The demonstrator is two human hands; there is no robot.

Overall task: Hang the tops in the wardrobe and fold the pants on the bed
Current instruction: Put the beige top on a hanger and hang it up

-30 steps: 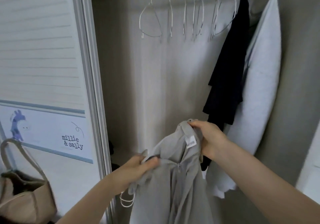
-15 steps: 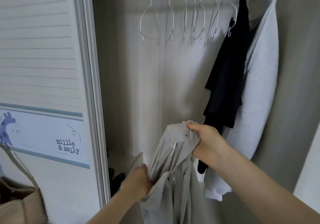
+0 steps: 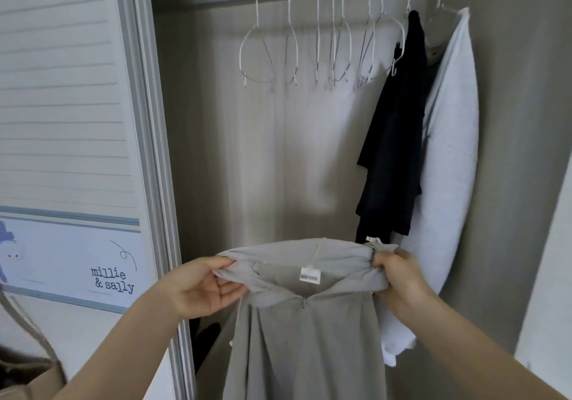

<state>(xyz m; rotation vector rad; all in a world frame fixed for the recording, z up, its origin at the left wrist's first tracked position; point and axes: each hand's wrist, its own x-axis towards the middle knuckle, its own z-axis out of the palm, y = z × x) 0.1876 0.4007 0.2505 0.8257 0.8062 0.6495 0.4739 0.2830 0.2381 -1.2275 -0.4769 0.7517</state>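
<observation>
A grey zip top (image 3: pixel 305 331) is held spread at its neck before the open wardrobe (image 3: pixel 278 152).

The collar's ends are pinched by the left hand (image 3: pixel 202 288) and gripped by the right hand (image 3: pixel 399 279); above the grips, empty hangers (image 3: pixel 318 46) are hung beside a black top (image 3: pixel 393 139).

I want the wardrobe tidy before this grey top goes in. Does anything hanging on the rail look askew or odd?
One thing: an empty hanger beside the black top has its end caught against that top's edge. The white top hangs normally. Both hands hold the grey top spread.
</observation>
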